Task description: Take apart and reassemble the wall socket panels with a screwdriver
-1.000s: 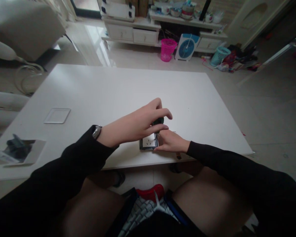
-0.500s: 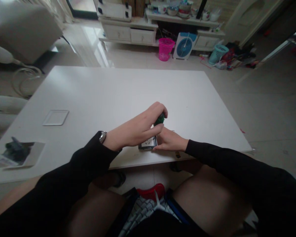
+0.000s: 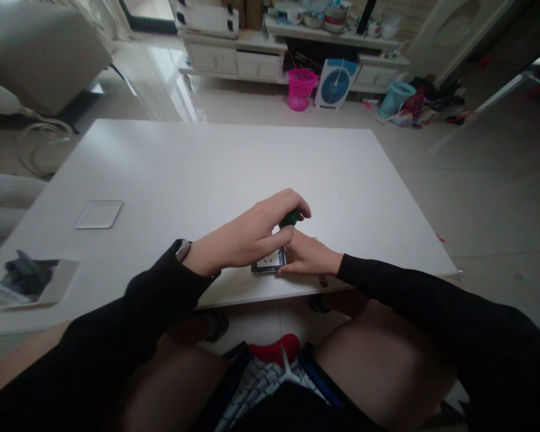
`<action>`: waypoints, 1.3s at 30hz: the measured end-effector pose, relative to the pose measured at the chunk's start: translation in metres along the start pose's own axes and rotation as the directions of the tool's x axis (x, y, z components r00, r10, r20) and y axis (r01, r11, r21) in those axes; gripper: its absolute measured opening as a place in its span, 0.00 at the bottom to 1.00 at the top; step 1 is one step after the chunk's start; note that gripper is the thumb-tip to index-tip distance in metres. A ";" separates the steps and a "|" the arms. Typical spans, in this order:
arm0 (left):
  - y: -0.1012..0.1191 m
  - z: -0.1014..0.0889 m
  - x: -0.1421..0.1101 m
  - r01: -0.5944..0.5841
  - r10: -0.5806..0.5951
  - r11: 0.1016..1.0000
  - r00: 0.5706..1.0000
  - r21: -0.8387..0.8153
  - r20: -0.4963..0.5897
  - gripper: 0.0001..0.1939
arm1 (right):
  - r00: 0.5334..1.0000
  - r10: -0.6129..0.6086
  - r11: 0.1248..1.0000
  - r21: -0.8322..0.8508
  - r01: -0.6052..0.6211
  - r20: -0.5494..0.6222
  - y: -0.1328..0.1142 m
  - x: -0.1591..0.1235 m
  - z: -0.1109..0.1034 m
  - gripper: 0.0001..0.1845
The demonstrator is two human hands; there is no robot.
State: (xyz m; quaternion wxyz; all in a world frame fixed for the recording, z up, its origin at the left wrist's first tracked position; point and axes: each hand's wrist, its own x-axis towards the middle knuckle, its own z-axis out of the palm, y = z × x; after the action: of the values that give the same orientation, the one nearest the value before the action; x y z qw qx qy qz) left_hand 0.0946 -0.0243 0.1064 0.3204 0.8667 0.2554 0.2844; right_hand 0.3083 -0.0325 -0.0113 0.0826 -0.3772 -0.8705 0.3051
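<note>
My left hand [image 3: 270, 225] is curled from above around the green handle of a screwdriver [image 3: 289, 218], whose shaft is hidden by my fingers and the other hand. Directly below lies a wall socket [image 3: 270, 260] with a white face and a dark frame, near the front edge of the table. Its right side is gripped by my right hand [image 3: 309, 254], thumb along the lower corner. The left hand covers the socket's upper part. Far to the left, a clear square frame [image 3: 99, 215] rests flat on the table.
The white table [image 3: 225, 162] spreads out in front of me. An opened box with dark plastic wrapping [image 3: 31, 279] sits at its left front. A small brownish item [image 3: 323, 281] lies by my right wrist. Beyond, a pink basket [image 3: 300, 90] and a blue-white fan [image 3: 336, 84] stand on the floor.
The fingers of my left hand have turned and shifted slightly right over the green handle, now reaching further across it. My right hand and the socket stay in place.
</note>
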 end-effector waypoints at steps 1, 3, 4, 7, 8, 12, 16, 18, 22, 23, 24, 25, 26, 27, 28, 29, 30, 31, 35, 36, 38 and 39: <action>-0.001 0.002 0.001 -0.012 0.012 1.000 1.000 0.016 -0.020 0.10 | 1.000 0.003 1.000 -0.004 -0.003 -0.004 0.001 0.000 0.001 0.38; -0.003 0.005 0.001 -0.027 0.031 0.998 0.997 0.053 -0.073 0.08 | 1.000 -0.009 1.000 -0.011 0.008 -0.012 0.003 0.000 0.002 0.38; -0.003 0.005 0.001 -0.027 0.034 0.997 0.995 0.070 -0.094 0.09 | 1.000 -0.019 1.000 -0.015 0.019 -0.014 0.004 0.000 0.003 0.38; -0.004 0.003 0.001 -0.022 0.029 0.997 0.994 0.074 -0.101 0.16 | 1.000 -0.025 0.999 -0.024 0.024 -0.009 0.005 0.000 0.004 0.39; -0.003 0.002 0.000 -0.020 0.026 0.998 0.995 0.059 -0.096 0.17 | 1.000 -0.016 1.000 -0.022 0.016 -0.007 0.005 0.000 0.003 0.39; 0.001 0.000 -0.001 -0.007 0.006 1.000 0.998 -0.013 -0.060 0.18 | 1.000 0.012 1.000 -0.009 -0.012 0.001 0.003 -0.001 0.002 0.42; 0.001 0.004 0.001 -0.024 0.025 1.000 0.998 0.006 -0.058 0.10 | 1.000 0.019 0.999 -0.045 -0.018 0.018 0.004 0.000 0.002 0.40; 0.000 0.005 0.001 -0.025 0.030 0.998 0.996 0.052 -0.086 0.08 | 1.000 0.018 0.998 -0.066 -0.017 0.015 0.004 0.001 0.003 0.40; -0.002 0.003 0.001 -0.018 0.027 0.996 0.994 0.086 -0.103 0.15 | 1.000 0.000 0.997 -0.076 0.000 -0.008 0.005 0.000 0.004 0.39; -0.002 0.003 0.000 -0.024 0.031 0.997 0.994 0.073 -0.100 0.17 | 1.000 -0.008 0.997 -0.070 0.007 -0.017 0.005 0.000 0.004 0.39; -0.001 0.002 0.000 -0.030 0.036 0.998 0.995 0.054 -0.098 0.18 | 1.000 -0.018 0.998 -0.062 0.016 -0.026 0.005 0.000 0.004 0.40; -0.001 0.001 0.000 -0.036 0.039 0.999 0.995 0.033 -0.095 0.18 | 0.999 -0.030 0.998 -0.052 0.028 -0.034 0.006 0.000 0.004 0.42; -0.001 0.000 0.000 -0.038 0.040 0.999 0.995 0.015 -0.091 0.17 | 0.998 -0.042 0.998 -0.042 0.041 -0.039 0.006 -0.001 0.004 0.44; 0.000 0.000 0.000 -0.036 0.036 0.999 0.995 0.002 -0.088 0.16 | 0.998 -0.049 0.998 -0.037 0.048 -0.041 0.006 -0.001 0.004 0.44; 0.000 0.000 0.000 -0.031 0.030 1.000 0.996 -0.004 -0.083 0.16 | 0.998 -0.048 0.998 -0.034 0.047 -0.040 0.007 -0.001 0.004 0.44; 0.000 0.000 0.000 -0.025 0.025 1.000 0.997 -0.004 -0.079 0.15 | 0.999 -0.040 0.999 -0.034 0.039 -0.036 0.007 -0.001 0.004 0.44; 0.000 0.000 0.001 -0.024 0.024 1.000 0.997 -0.001 -0.079 0.15 | 0.999 -0.029 0.999 -0.037 0.028 -0.030 0.007 -0.001 0.004 0.43; 0.000 0.001 0.001 -0.029 0.029 1.000 0.996 0.005 -0.088 0.14 | 1.000 -0.017 0.999 -0.044 0.016 -0.024 0.006 -0.001 0.004 0.42; -0.002 0.003 0.002 -0.038 0.052 0.996 0.980 0.076 -0.190 0.11 | 1.000 -0.006 0.998 -0.056 0.005 -0.014 0.006 -0.001 0.003 0.39; -0.003 0.003 0.002 -0.029 0.048 0.995 0.978 0.095 -0.205 0.12 | 1.000 -0.009 0.999 -0.053 0.008 -0.019 0.006 -0.001 0.003 0.39; -0.003 0.002 0.002 -0.019 0.040 0.994 0.979 0.103 -0.200 0.15 | 0.999 -0.019 0.999 -0.040 0.018 -0.029 0.006 -0.001 0.003 0.40; -0.003 0.001 0.001 -0.026 0.042 0.996 0.982 0.090 -0.185 0.17 | 0.999 -0.022 0.999 -0.032 0.021 -0.030 0.006 -0.001 0.003 0.42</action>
State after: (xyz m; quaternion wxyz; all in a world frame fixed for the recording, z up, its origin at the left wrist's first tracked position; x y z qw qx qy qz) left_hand 0.0955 -0.0219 0.1042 0.2521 0.8536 0.2815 0.3587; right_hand 0.3118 -0.0312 -0.0172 0.0932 -0.3737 -0.8779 0.2846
